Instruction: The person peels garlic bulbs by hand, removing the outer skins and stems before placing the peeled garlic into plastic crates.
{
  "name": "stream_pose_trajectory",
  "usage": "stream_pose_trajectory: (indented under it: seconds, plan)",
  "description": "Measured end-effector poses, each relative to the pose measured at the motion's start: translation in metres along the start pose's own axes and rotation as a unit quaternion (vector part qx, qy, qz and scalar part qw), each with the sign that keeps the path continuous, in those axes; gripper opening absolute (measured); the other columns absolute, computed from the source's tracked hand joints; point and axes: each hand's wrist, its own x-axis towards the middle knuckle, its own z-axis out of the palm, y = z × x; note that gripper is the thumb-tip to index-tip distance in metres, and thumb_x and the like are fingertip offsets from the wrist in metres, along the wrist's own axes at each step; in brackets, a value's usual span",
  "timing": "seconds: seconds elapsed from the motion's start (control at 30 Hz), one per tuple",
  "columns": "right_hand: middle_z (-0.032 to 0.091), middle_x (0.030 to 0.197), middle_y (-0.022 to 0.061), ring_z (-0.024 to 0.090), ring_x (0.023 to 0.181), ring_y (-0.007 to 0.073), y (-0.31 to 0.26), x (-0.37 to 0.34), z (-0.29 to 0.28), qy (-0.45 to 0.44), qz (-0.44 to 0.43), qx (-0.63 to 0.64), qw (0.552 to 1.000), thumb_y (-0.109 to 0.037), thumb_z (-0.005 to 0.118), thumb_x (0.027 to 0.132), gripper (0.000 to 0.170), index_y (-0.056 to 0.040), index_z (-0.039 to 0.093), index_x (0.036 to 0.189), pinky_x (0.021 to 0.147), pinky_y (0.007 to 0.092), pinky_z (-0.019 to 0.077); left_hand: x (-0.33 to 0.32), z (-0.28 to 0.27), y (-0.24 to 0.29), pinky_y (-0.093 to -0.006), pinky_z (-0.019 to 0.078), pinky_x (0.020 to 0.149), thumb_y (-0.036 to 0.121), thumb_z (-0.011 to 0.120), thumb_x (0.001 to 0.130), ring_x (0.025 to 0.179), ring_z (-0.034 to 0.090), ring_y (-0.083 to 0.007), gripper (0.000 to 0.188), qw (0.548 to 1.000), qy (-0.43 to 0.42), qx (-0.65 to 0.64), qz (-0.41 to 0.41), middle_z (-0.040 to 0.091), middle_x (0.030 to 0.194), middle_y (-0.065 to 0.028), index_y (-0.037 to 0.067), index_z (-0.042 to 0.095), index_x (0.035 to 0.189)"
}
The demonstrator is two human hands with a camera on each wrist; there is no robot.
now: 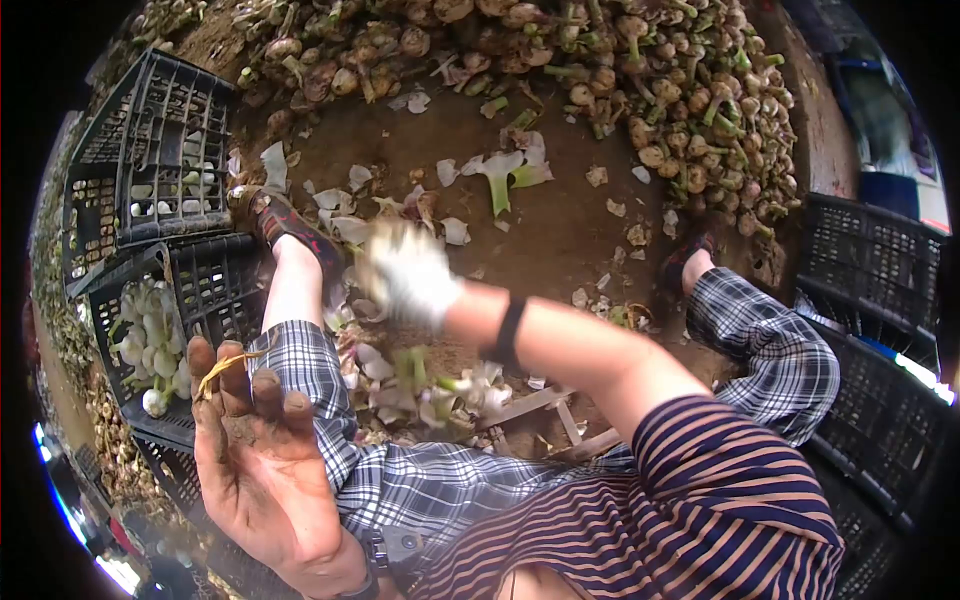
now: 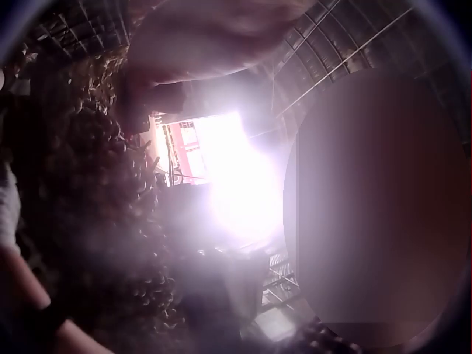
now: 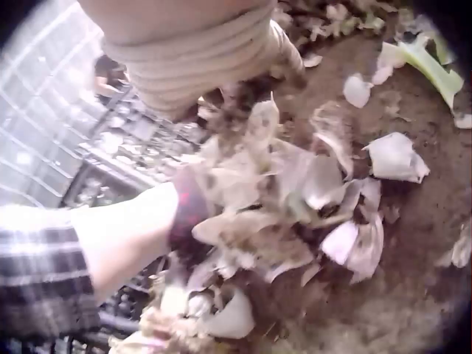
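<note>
Palm up, my left hand [image 1: 270,475] is raised beside the left knee, its dirty fingers extended. A thin yellow dry strip [image 1: 226,368] lies across those fingertips. My right hand [image 1: 412,276], in a white glove, is motion-blurred over the floor near the left shoe. Around it lie pale papery garlic skins [image 3: 302,177]. In the right wrist view the ribbed glove cuff [image 3: 199,63] shows above these skins, and the fingers are mostly hidden; I cannot tell whether they hold anything. The left wrist view is largely washed out by glare.
A heap of garlic bulbs [image 1: 700,130] with stems spreads across the far side. At left stand black plastic crates [image 1: 175,150], one with cleaned white garlic [image 1: 150,345]. More black crates [image 1: 870,265] stand at right. A small wooden frame [image 1: 530,407] lies between the legs. A green-white stalk [image 1: 498,185] lies on the floor.
</note>
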Motion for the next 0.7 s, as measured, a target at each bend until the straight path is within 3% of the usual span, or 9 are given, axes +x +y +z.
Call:
stream_pose_trajectory:
  seconds: [0.1, 0.23, 0.37, 0.4, 0.5, 0.57, 0.63, 0.67, 0.7]
  plan:
    - [0.035, 0.140, 0.0185, 0.032, 0.129, 0.0375, 0.032, 0.095, -0.030, -0.074, 0.117, -0.052, 0.989, -0.048, 0.046, 0.084, 0.055, -0.0171, 0.045, 0.130, 0.100, 0.0512, 0.0311, 0.003, -0.003, 0.002, -0.0399, 0.0479, 0.085, 0.018, 0.036, 0.097, 0.103, 0.056, -0.0257, 0.043, 1.000, 0.013, 0.023, -0.005, 0.049, 0.125, -0.0176, 0.002, 0.028, 0.136]
    - [0.048, 0.130, 0.0177, 0.048, 0.118, 0.0306, 0.059, 0.104, 0.007, -0.289, 0.161, -0.004, 0.944, -0.056, 0.042, 0.083, 0.062, -0.0113, 0.052, 0.125, 0.096, 0.0420, 0.0391, 0.011, 0.000, 0.008, -0.0387, 0.0458, 0.087, 0.019, 0.034, 0.098, 0.101, 0.052, -0.0235, 0.043, 1.000, -0.005, 0.024, -0.019, 0.047, 0.125, -0.0168, 0.001, 0.027, 0.137]
    - [0.064, 0.099, 0.0158, 0.062, 0.087, 0.0289, 0.011, -0.044, 0.106, -0.098, -0.037, 0.025, 0.994, -0.036, 0.049, 0.085, 0.037, -0.0090, 0.059, 0.109, 0.070, 0.0408, 0.0495, 0.007, 0.001, 0.002, -0.0358, 0.0426, 0.087, 0.019, 0.036, 0.097, 0.102, 0.049, -0.0216, 0.045, 0.997, -0.034, 0.007, -0.069, 0.048, 0.122, -0.0150, 0.002, 0.027, 0.137]
    - [0.063, 0.099, 0.0144, 0.061, 0.086, 0.0291, -0.024, -0.078, 0.087, -0.330, -0.085, -0.038, 0.939, -0.030, 0.049, 0.086, 0.034, -0.0079, 0.058, 0.110, 0.073, 0.0389, 0.0492, 0.005, -0.001, -0.001, -0.0342, 0.0429, 0.084, 0.016, 0.042, 0.094, 0.101, 0.049, -0.0211, 0.047, 0.997, -0.016, 0.035, -0.062, 0.048, 0.122, -0.0143, 0.004, 0.027, 0.137]
    - [0.063, 0.098, 0.0155, 0.060, 0.087, 0.0317, -0.044, -0.125, 0.069, -0.340, -0.105, 0.118, 0.927, -0.028, 0.049, 0.084, 0.032, -0.0062, 0.060, 0.106, 0.074, 0.0388, 0.0496, 0.005, 0.012, -0.004, -0.0336, 0.0443, 0.089, 0.016, 0.037, 0.097, 0.097, 0.057, -0.0240, 0.047, 0.994, 0.002, 0.075, -0.077, 0.056, 0.112, -0.0151, 0.006, 0.024, 0.140]
    - [0.062, 0.096, 0.0167, 0.060, 0.087, 0.0342, -0.050, -0.124, 0.046, -0.350, -0.173, 0.312, 0.866, -0.025, 0.050, 0.082, 0.031, -0.0045, 0.061, 0.102, 0.074, 0.0387, 0.0500, 0.019, 0.014, -0.004, -0.0455, 0.0353, 0.100, 0.012, 0.042, 0.095, 0.112, 0.050, -0.0302, 0.039, 0.977, -0.143, -0.025, -0.153, 0.048, 0.127, -0.0198, -0.001, 0.038, 0.132]
    - [0.061, 0.075, 0.0174, 0.061, 0.077, 0.0324, -0.008, -0.078, -0.046, -0.254, 0.070, 0.258, 0.929, -0.025, 0.056, 0.075, 0.023, -0.0047, 0.063, 0.082, 0.067, 0.0431, 0.0498, 0.012, 0.017, -0.010, -0.0448, 0.0386, 0.097, 0.010, 0.041, 0.095, 0.111, 0.050, -0.0312, 0.038, 0.978, -0.144, -0.030, -0.149, 0.050, 0.125, -0.0196, -0.001, 0.039, 0.131]
    - [0.060, 0.079, 0.0165, 0.061, 0.079, 0.0319, 0.035, -0.065, -0.045, -0.009, 0.025, 0.132, 0.991, -0.026, 0.057, 0.074, 0.022, -0.0066, 0.063, 0.081, 0.063, 0.0453, 0.0495, 0.010, 0.019, -0.013, -0.0446, 0.0400, 0.095, 0.010, 0.041, 0.095, 0.109, 0.052, -0.0310, 0.037, 0.983, -0.119, -0.030, -0.140, 0.052, 0.123, -0.0194, -0.001, 0.039, 0.130]
    - [0.060, 0.086, 0.0155, 0.061, 0.081, 0.0319, 0.085, -0.047, -0.061, 0.092, 0.133, -0.008, 0.987, -0.023, 0.058, 0.073, 0.021, -0.0071, 0.062, 0.086, 0.064, 0.0456, 0.0498, 0.011, 0.021, -0.016, -0.0444, 0.0414, 0.094, 0.009, 0.041, 0.095, 0.106, 0.054, -0.0308, 0.037, 0.986, -0.095, -0.029, -0.132, 0.054, 0.120, -0.0192, -0.002, 0.040, 0.130]
